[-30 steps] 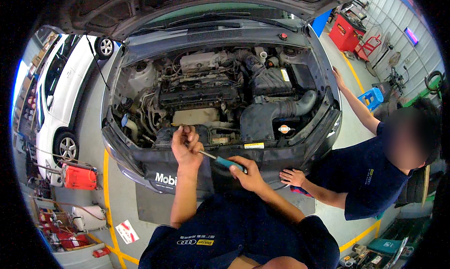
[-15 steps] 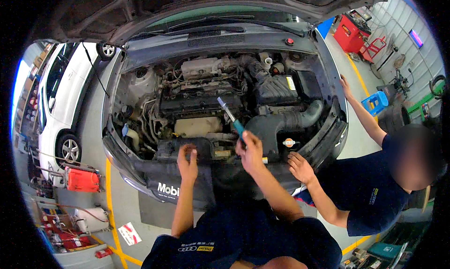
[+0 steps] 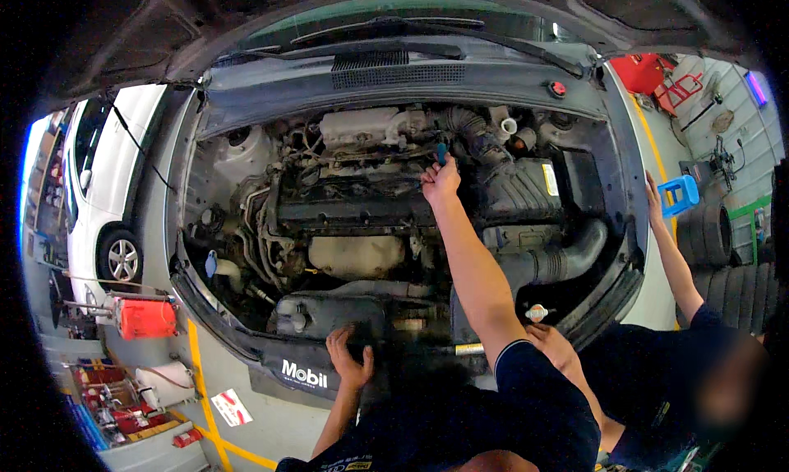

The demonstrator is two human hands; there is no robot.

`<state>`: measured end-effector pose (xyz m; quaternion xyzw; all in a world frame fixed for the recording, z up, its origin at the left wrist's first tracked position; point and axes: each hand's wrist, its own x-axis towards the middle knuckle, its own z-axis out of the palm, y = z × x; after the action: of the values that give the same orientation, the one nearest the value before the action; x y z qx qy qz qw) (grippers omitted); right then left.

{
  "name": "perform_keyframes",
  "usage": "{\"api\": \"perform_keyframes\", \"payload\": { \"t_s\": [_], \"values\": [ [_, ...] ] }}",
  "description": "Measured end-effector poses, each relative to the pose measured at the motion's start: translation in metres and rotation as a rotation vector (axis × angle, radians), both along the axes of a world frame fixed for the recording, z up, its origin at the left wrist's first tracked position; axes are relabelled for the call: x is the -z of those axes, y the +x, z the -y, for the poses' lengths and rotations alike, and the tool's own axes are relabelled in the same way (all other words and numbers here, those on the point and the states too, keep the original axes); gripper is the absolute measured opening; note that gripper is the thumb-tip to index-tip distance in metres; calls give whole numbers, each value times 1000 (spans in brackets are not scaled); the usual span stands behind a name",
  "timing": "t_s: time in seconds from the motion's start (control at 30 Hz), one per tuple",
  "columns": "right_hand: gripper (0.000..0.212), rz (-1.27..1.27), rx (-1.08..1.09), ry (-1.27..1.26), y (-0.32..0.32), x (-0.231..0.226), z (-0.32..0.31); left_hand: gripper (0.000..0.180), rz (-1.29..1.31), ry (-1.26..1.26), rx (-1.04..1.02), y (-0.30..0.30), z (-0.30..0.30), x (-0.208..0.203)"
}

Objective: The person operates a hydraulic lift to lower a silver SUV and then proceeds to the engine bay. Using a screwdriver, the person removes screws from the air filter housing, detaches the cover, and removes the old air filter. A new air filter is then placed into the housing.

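Observation:
My right hand (image 3: 441,179) is reached far into the engine bay, closed around the teal handle (image 3: 441,153) of a hand driver. The driver's metal shaft is hidden from view. It is over the rear right part of the engine, beside the ribbed black intake hose (image 3: 468,125). The black engine cover (image 3: 353,205) lies left of my right forearm. My left hand (image 3: 351,359) hangs low at the front edge of the bay, fingers loosely bent and apart, holding nothing. It is next to a black plastic reservoir (image 3: 316,314) and the dark fender cover (image 3: 271,365).
A co-worker stands at the right, one hand (image 3: 552,346) beside the radiator cap (image 3: 537,313), the other (image 3: 653,197) at the car's right side. The raised hood (image 3: 148,28) hangs overhead. A white car (image 3: 123,168) and a red machine (image 3: 146,316) stand left.
My right hand has moved forward with the driver, deeper over the engine. My left hand has dropped toward the front edge. The view has shifted closer over the bay.

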<state>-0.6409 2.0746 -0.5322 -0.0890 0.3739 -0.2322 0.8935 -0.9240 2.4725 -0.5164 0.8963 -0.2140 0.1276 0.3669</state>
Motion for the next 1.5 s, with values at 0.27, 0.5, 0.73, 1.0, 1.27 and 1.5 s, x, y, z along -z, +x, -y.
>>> {"api": "perform_keyframes", "payload": {
  "t_s": [0.27, 0.5, 0.73, 1.0, 1.27, 1.5],
  "values": [
    [28, 267, -75, 111, 30, 49, 19, 46, -44, -6, 30, 10, 5, 0],
    [29, 216, -58, 108, 25, 45, 14, 46, -62, 6, 28, 15, 7, -1],
    [31, 123, -37, 72, 38, 35, 3, 45, -84, 26, 18, 15, 8, -5],
    [39, 396, 82, 374, 46, 10, 18, 44, -20, 47, 33, 15, 7, -2],
    [30, -357, -367, -860, 30, 18, 32, 47, -107, 44, 5, 11, 8, -3],
    [48, -721, -331, -1768, 34, 33, 43, 47, -75, 46, -6, 11, 7, 0]
  ]
}}
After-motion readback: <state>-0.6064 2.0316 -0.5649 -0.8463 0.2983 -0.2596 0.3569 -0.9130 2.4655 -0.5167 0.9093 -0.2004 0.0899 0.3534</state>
